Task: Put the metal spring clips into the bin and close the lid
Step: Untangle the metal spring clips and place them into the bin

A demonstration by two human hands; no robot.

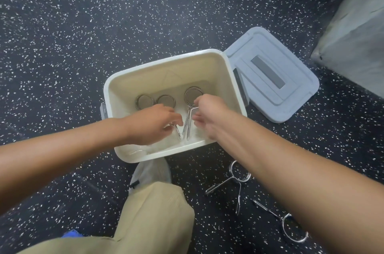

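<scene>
Your knee (153, 212) in tan trousers fills the bottom of the view, with a pale shoe (150, 172) just past it, toe touching the near wall of the bin (166, 62). Both your forearms reach out over the speckled black floor (83, 25) and into that cream bin.

Your left hand (153, 124) is down inside, fingers curled around the handle wires of a spring clip (177, 130); you look to be pinching it, though your fingers hide most of the contact. Your right hand (207, 111) hangs beside it, fingers loosely bent and apart, thumb side just by another clip (192, 104) whose long handles run toward the near wall. Whether that hand touches the wire, I cannot tell; it's blurred.

Two more clip rings, one (144, 101) and the next (166, 101), peek out beyond your left hand, lying on the bin's bottom.

Out on the floor, on the right of your knee, a clip (239, 177) lies with handles spread, and another (291, 224) sits closer to you, partly under your right forearm.

Over at the bin's right side, the grey lid (270, 75) is swung fully open, lying back flat on the floor. A pale grey block (357, 35) stands at the far right.
</scene>
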